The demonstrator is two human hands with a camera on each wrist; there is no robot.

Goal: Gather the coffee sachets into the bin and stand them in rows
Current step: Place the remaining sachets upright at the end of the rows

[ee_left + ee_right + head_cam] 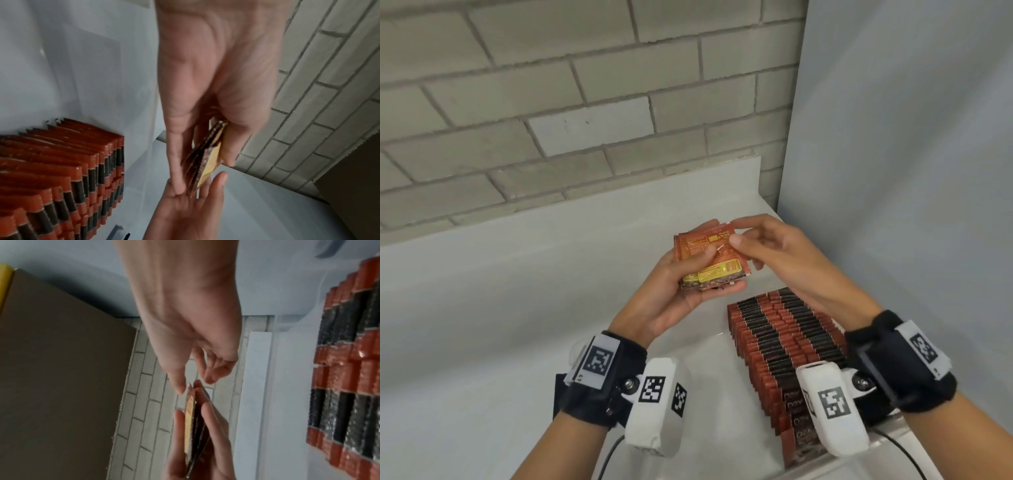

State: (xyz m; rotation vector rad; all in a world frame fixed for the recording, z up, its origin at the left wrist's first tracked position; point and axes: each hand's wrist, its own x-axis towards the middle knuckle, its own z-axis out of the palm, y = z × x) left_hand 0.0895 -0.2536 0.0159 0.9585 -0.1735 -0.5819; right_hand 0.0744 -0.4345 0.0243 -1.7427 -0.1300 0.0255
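Orange-red foil marks the small stack of coffee sachets in the head view, held above the white counter just behind the bin's rows; the left hand cups it, thumb curled across the top sachet, while the right hand pinches that sachet's upper corner with thumb and forefinger. How many sachets the stack holds cannot be counted, and its yellow label print is too small to read. Standing sachets fill the clear bin in three rows side by side; both wrist cameras cover the near end, where "D2X" shows on a few fronts. From the left wrist, the left hand grips the stack edge-on, the right hand is blurred below, and the rows are cut off at the frame's left. From the right wrist, the right hand nips the stack at its tip; a brown cardboard panel lies left of the stack, the rows right.
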